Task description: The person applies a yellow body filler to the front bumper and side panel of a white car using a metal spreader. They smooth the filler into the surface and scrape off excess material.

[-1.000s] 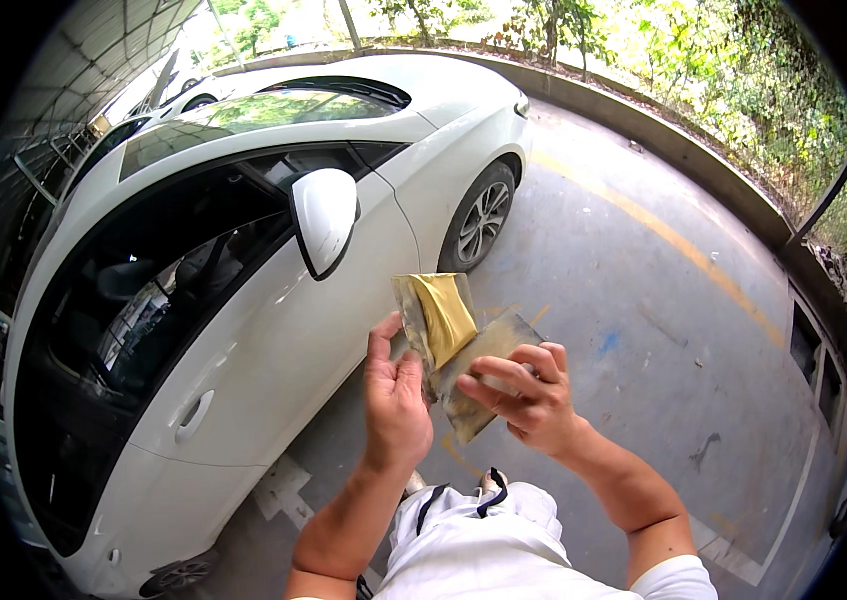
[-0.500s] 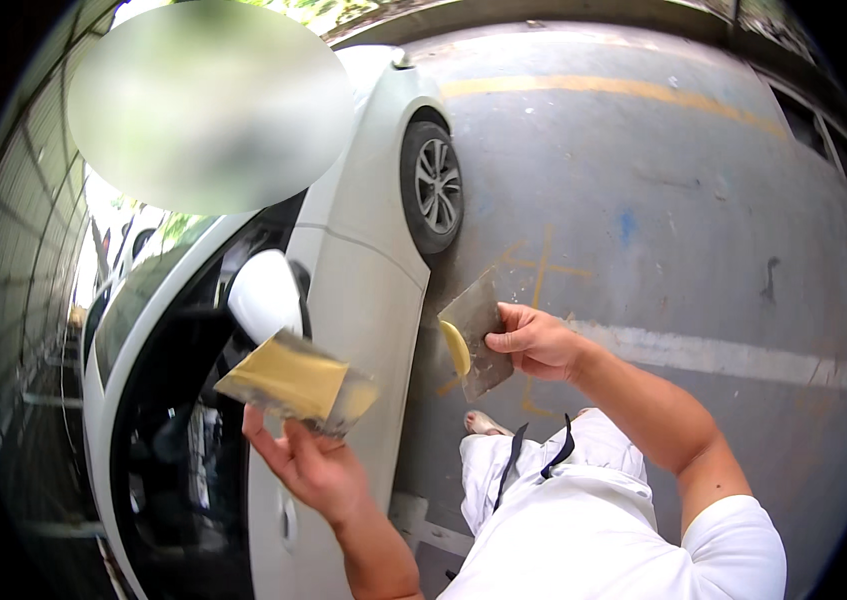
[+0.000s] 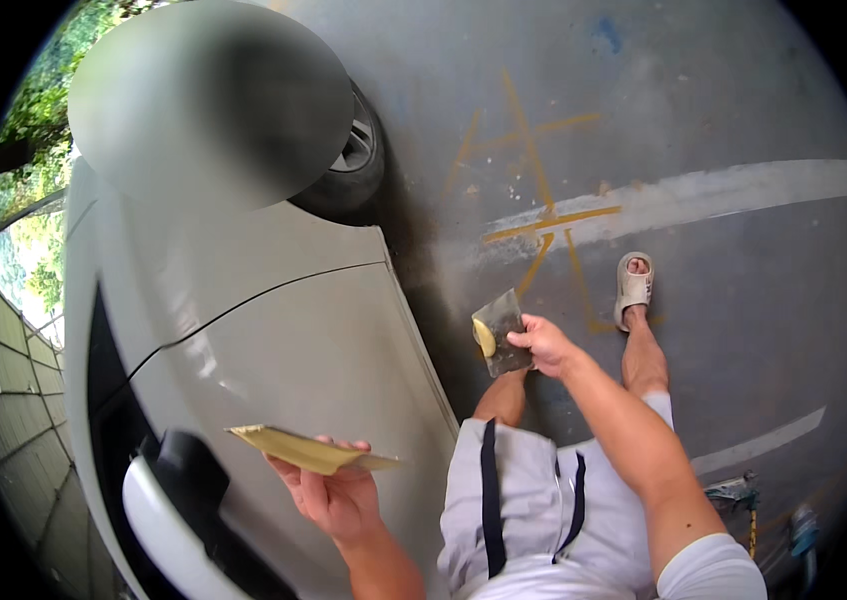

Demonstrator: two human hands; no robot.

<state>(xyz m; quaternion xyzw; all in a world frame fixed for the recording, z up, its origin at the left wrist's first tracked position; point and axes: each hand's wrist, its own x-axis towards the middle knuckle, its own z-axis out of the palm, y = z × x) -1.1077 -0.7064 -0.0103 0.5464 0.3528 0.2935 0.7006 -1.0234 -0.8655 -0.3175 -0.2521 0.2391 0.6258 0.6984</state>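
Observation:
My left hand [image 3: 328,497], closed from beneath, holds a flat plate spread with yellow putty [image 3: 313,450]. The plate is seen nearly edge-on, over the car door. My right hand [image 3: 541,345] pinches a thin grey putty scraper [image 3: 505,350] between thumb and fingers. A lump of yellow putty [image 3: 484,337] sticks to the scraper's left edge. The two tools are apart from each other. Beside me on the left stands a pale car [image 3: 273,340], and neither tool appears to touch it.
The car's side mirror [image 3: 158,530] juts out at the lower left, and its front wheel [image 3: 353,160] is partly hidden by a blurred patch. Painted yellow and white lines [image 3: 723,200] mark the grey floor. My sandalled foot [image 3: 633,290] is ahead. Tools [image 3: 743,495] lie at the lower right.
My view has shifted toward the car's front, with the mirror now lower left. The left plate has tipped from face-on to nearly edge-on. Both hands keep their hold.

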